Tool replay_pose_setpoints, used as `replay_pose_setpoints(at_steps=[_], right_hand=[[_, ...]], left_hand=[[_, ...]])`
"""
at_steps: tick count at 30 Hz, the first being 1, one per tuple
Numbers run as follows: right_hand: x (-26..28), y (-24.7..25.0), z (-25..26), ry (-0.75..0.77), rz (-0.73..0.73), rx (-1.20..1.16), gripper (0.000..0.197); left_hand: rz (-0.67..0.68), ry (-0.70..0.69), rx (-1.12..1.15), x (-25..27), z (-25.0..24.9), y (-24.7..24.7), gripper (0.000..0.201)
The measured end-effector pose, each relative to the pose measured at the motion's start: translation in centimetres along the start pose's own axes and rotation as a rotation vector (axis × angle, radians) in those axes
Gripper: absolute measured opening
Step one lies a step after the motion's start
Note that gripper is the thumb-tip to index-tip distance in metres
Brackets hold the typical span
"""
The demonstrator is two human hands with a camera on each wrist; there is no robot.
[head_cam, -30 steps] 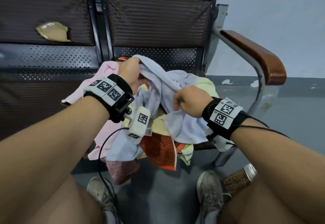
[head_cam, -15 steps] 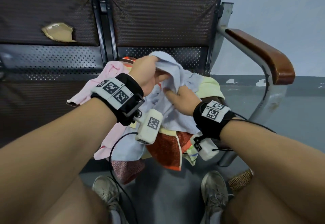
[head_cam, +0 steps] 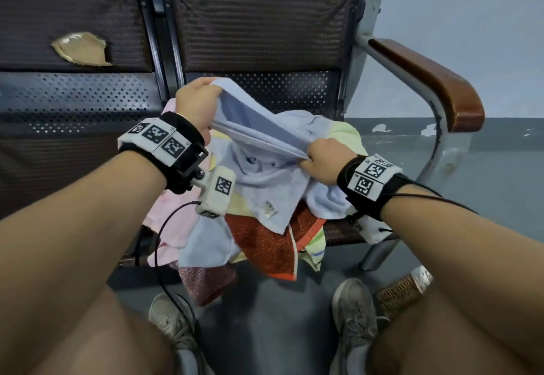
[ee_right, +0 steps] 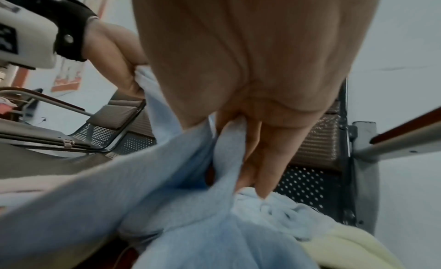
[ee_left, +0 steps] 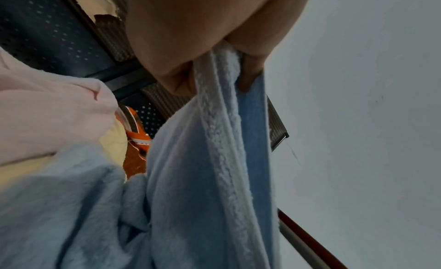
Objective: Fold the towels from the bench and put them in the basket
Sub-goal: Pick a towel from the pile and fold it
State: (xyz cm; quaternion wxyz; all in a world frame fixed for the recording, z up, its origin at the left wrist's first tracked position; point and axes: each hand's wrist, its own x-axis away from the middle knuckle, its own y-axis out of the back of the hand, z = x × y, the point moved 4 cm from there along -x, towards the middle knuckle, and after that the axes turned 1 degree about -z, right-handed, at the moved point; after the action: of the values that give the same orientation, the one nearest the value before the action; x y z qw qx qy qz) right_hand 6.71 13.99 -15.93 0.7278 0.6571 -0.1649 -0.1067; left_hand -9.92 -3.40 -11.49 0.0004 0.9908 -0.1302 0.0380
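Note:
A light blue towel (head_cam: 259, 136) is stretched between both hands above a heap of towels on the bench seat. My left hand (head_cam: 197, 104) grips its upper edge, raised toward the backrest; the left wrist view shows the fingers (ee_left: 248, 74) curled round the bunched blue towel (ee_left: 214, 159). My right hand (head_cam: 321, 162) pinches the same edge lower and to the right; the right wrist view shows the blue towel (ee_right: 203, 216) caught between its fingers (ee_right: 262, 159). The rest of the towel hangs onto the pile. A wicker basket (head_cam: 403, 289) stands on the floor by my right shoe, mostly hidden by my leg.
Under the blue towel lie a pink towel (head_cam: 173, 215), a pale yellow towel (head_cam: 347, 139), an orange-red towel (head_cam: 265, 245) and a reddish one (head_cam: 206, 283) hanging off the seat. The bench's wooden armrest (head_cam: 432, 80) is at right. My shoes (head_cam: 353, 315) rest on the grey floor.
My hands have moved apart along the blue towel's edge: the left one rose toward the backrest, the right one slid right, and the edge is now pulled taut between them.

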Motion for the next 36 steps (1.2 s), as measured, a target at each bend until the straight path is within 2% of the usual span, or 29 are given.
replay_pose_setpoints(at_steps=[3, 6, 8, 12, 13, 18, 24, 27, 29, 32, 34, 36], right_hand=[[0.5, -0.5, -0.9, 0.003, 0.092, -0.226, 0.045], [0.5, 0.6, -2.7, -0.011, -0.035, -0.415, 0.05], [0.7, 1.2, -3.9, 0.005, -0.113, -0.35, 0.051], [1.1, 0.7, -4.8, 0.048, -0.006, -0.173, 0.048], [1.2, 0.7, -4.8, 0.048, -0.023, -0.144, 0.048], [0.7, 2.2, -5.0, -0.022, -0.315, -0.07, 0.036], [0.2, 2.4, -5.6, -0.098, -0.387, -0.038, 0.036], [-0.5, 2.6, -6.1, -0.145, -0.416, 0.015, 0.029], [-0.9, 2.3, -6.6, -0.214, -0.383, -0.01, 0.031], [-1.0, 1.6, -7.4, -0.319, -0.356, -0.264, 0.032], [-1.1, 1.4, -7.7, -0.309, -0.355, -0.511, 0.026], [-1.2, 1.9, -7.5, -0.273, -0.384, -0.71, 0.021]], left_hand=[[0.039, 0.023, -0.029, -0.6, 0.5, 0.3, 0.023], [0.084, 0.081, -0.016, -0.9, 1.4, 0.5, 0.027], [0.074, 0.112, 0.026, -0.8, 1.9, 0.9, 0.027], [0.033, 0.143, 0.128, -0.7, 2.6, 1.8, 0.033], [0.041, 0.139, 0.129, -0.6, 2.7, 1.7, 0.031], [0.032, 0.088, 0.187, -0.5, 2.5, 1.6, 0.023], [0.027, 0.049, 0.167, -0.2, 1.8, 1.3, 0.038], [0.063, 0.054, 0.207, -0.3, 1.4, 1.1, 0.034], [0.096, 0.044, 0.109, -0.5, 1.5, 1.1, 0.024], [0.086, 0.042, -0.102, -1.1, 2.1, 1.5, 0.011], [0.059, -0.028, -0.241, -1.4, 2.5, 1.9, 0.016], [0.011, -0.173, -0.464, -1.6, 1.8, 2.3, 0.031]])
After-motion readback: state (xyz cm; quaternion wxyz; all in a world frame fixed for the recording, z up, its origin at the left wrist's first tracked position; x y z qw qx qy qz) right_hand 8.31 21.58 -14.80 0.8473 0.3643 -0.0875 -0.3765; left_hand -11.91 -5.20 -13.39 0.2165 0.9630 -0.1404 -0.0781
